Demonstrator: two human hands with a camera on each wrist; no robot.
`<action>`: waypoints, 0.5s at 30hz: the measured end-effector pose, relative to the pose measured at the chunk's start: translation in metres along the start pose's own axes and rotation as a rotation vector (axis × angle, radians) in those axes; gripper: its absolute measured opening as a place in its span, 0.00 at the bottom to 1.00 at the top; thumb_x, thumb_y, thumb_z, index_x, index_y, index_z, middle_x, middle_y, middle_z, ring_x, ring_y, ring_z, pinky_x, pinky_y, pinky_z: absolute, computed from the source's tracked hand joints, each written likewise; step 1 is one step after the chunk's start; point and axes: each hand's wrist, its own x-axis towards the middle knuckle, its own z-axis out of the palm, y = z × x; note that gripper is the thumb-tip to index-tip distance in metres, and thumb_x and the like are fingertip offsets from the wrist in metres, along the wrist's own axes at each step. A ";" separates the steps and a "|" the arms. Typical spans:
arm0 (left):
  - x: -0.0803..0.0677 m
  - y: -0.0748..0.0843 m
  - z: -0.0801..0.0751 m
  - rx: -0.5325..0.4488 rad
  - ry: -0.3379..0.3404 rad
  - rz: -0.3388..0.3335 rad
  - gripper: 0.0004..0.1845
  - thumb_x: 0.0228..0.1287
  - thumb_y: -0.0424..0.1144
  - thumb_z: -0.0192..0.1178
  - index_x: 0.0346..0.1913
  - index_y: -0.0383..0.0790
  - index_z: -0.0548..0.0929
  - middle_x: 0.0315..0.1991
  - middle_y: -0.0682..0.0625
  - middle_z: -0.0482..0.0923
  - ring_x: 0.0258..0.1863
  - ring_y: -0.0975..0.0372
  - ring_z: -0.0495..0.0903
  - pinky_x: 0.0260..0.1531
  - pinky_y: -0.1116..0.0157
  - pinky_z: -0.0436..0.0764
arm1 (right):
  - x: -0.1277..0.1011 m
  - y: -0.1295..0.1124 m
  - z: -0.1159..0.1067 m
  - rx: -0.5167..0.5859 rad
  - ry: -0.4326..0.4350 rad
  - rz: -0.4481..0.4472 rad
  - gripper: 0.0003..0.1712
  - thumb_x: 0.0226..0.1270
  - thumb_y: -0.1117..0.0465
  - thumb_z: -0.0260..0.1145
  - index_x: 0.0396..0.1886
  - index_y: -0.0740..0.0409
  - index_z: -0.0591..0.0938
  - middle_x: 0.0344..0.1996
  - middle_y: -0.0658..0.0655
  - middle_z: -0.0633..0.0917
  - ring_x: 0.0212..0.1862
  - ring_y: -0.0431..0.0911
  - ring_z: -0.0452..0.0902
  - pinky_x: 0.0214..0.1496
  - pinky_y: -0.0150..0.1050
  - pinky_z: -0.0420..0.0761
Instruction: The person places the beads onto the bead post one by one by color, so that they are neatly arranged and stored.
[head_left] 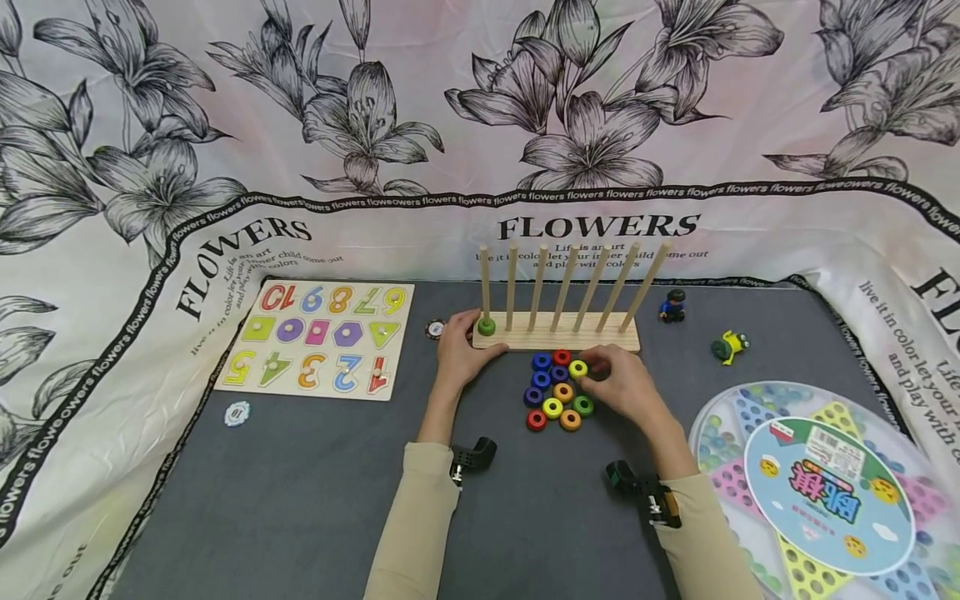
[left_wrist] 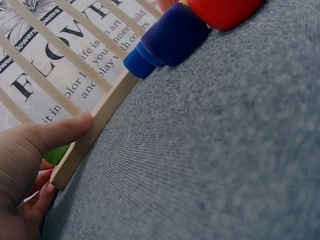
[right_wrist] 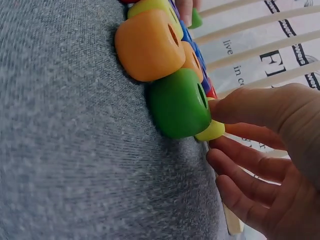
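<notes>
Hands both at work near the far edge of the grey worktop (head_left: 300, 500). Left hand (head_left: 459, 350) rests against the left end of the wooden peg rack (head_left: 557, 333), thumb pressed on the front edge of its base, as the left wrist view shows; fingers wrap the end loosely. Judged purpose: to steady the rack so it does not slide. One green ring (head_left: 487, 326) already sits at the foot of the leftmost peg, just beside that hand.

Right hand (head_left: 622, 379) is at the right side of the cluster of rings (head_left: 557, 390), which lies on the worktop directly in front of the rack. Thumb and fingertips close on a yellow ring (head_left: 577, 368) at the cluster's far right; the right wrist view shows it pinched between thumb and fingers, with a green ring and an orange ring touching beside it. Whether it has left the cloth, cannot tell.

Rings are bunched tightly, touching one another, within short reach of the pegs.

Elsewhere: number puzzle board (head_left: 318, 337) toward the far left corner, marble game lid (head_left: 825, 492) at the near right corner, small toy figure (head_left: 672, 305) and a yellow-green toy (head_left: 731, 346) near the far right.
</notes>
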 end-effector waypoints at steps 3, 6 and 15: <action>0.000 0.000 0.000 0.004 -0.005 -0.001 0.41 0.48 0.47 0.78 0.66 0.34 0.76 0.61 0.40 0.73 0.59 0.48 0.73 0.56 0.54 0.75 | -0.003 0.001 0.000 0.011 0.025 -0.008 0.20 0.60 0.66 0.71 0.52 0.68 0.83 0.45 0.67 0.83 0.45 0.59 0.81 0.48 0.55 0.79; 0.000 0.000 -0.001 0.003 -0.011 -0.003 0.42 0.49 0.48 0.78 0.66 0.34 0.76 0.62 0.40 0.73 0.59 0.48 0.73 0.56 0.54 0.75 | -0.008 0.001 0.000 0.036 0.048 -0.003 0.21 0.60 0.66 0.72 0.53 0.68 0.82 0.45 0.66 0.83 0.45 0.59 0.81 0.47 0.55 0.80; 0.000 -0.001 -0.001 -0.013 -0.011 0.006 0.42 0.49 0.47 0.78 0.66 0.34 0.75 0.62 0.40 0.73 0.60 0.48 0.72 0.56 0.54 0.75 | -0.024 0.003 -0.007 0.132 0.000 -0.013 0.15 0.61 0.65 0.73 0.47 0.67 0.84 0.39 0.61 0.86 0.39 0.51 0.83 0.39 0.40 0.83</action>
